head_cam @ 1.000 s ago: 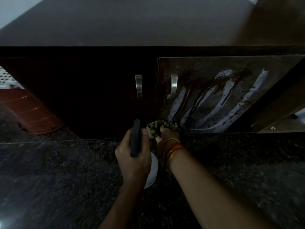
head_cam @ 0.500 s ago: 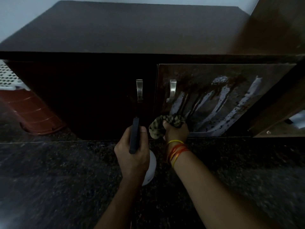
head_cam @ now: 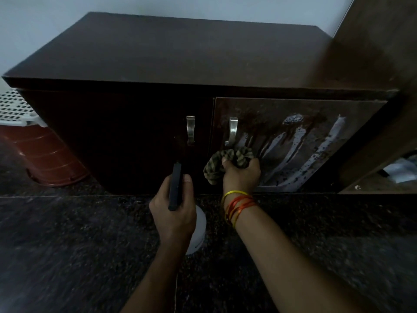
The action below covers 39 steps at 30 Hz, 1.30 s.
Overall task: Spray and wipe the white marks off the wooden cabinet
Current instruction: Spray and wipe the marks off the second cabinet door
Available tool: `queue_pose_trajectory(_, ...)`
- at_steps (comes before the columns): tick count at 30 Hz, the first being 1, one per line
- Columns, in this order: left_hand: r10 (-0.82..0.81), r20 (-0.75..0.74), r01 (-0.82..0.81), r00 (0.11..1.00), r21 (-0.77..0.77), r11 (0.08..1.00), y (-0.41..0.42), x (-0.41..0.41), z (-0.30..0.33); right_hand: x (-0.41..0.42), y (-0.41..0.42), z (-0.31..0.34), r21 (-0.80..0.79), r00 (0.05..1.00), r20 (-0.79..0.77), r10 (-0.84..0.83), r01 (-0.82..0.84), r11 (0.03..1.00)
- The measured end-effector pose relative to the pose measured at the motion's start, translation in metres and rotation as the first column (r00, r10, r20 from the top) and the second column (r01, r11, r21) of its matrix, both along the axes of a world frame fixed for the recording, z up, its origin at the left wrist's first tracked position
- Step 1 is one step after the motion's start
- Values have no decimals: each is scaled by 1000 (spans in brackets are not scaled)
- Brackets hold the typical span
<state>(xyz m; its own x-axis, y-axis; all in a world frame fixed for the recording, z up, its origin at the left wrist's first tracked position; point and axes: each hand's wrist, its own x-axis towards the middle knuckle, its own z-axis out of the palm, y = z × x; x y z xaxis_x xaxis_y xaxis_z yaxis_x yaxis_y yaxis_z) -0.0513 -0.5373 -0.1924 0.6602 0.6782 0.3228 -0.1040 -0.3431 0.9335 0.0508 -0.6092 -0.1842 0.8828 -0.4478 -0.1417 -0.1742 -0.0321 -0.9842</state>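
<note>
A person is wiping white marks (head_cam: 293, 152) off the right-hand door (head_cam: 300, 109) of a dark wooden cabinet (head_cam: 180, 53).
The right hand (head_cam: 241, 175) is clenching a bunched checked cloth (head_cam: 228, 161) against the wet door; the left hand (head_cam: 173, 211) is gripping the spray bottle (head_cam: 198, 231); drips are likely smearing residue downward.

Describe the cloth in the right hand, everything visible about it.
The cloth is a soft fabric with dark green and pale stripes or checks, bunched into a wad. The right hand grips it, fingers curled round it, one end hanging loose to the left. It sits against the lower left of the right cabinet door, just below that door's metal handle, beside the white marks.
</note>
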Motion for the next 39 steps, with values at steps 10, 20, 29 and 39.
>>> queue_pose_trajectory(10, -16, 15, 16, 1000, -4, 1000, -5, 4, 8, -18, -16, 7, -525, 950, 249, 186, -29, 851)
queue_pose_trajectory(20, -6, 26, 6, 1000, 7, 1000, -8, 8, 9, -5, -25, 45, -574, 803, 524, 283, 88, 814)
queue_pose_trajectory(29, -1, 11, 1, 1000, 9, 1000, -8, 8, 10, -6, -21, 49, -737, 785, 457, 418, 71, 672)
queue_pose_trajectory(39, 14, 32, -14, 999, -3, 1000, -4, 10, 6, 0, -15, 51, -885, 712, 414, 567, 170, 432)
